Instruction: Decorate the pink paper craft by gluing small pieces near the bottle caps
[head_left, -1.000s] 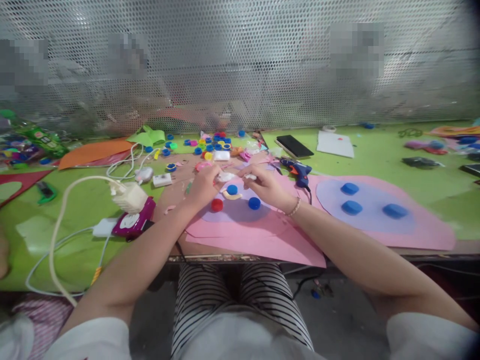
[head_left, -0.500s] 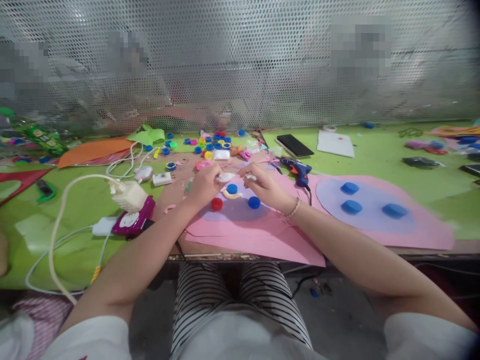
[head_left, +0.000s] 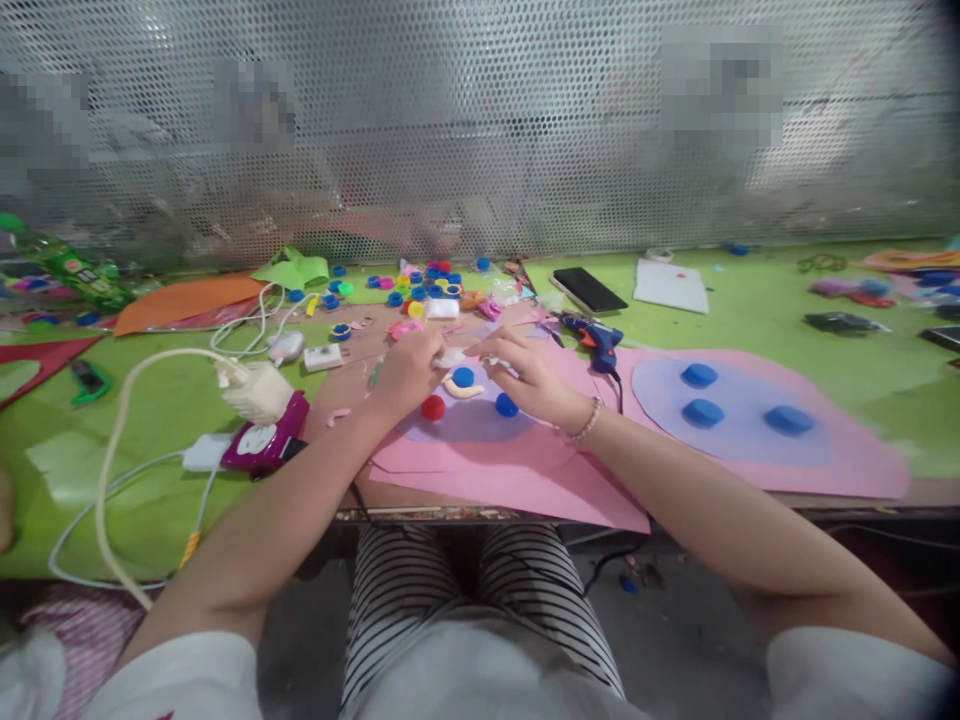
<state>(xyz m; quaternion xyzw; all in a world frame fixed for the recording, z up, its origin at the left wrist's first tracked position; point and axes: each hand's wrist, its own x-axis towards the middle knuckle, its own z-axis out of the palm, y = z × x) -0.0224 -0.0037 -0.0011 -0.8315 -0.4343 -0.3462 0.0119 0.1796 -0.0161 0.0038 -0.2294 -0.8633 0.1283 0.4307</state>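
Note:
My left hand [head_left: 411, 372] is closed on a small piece of white material [head_left: 451, 357], perhaps clay or tissue. Facing it, my right hand [head_left: 527, 375] pinches another white bit [head_left: 495, 362] between its fingertips. Both are over a purple paper oval [head_left: 469, 425] that lies on pink paper [head_left: 510, 490]. Between and below the hands are a blue cap [head_left: 463, 377], a cream curved strip [head_left: 465, 391] just under it, a red cap [head_left: 433, 407] at the left and a darker blue cap [head_left: 507, 404] at the right.
A blue glue gun [head_left: 600, 345] and a black phone [head_left: 589, 290] lie behind my right hand. At the right, a second purple oval [head_left: 739, 400] bears three blue caps. Toward the left sit a purple power strip [head_left: 274, 435] and a white adapter [head_left: 259, 392] with cables.
The fingers of my right hand have spread and shifted slightly, and the hand sits a little lower. My left hand has turned slightly around the white piece.

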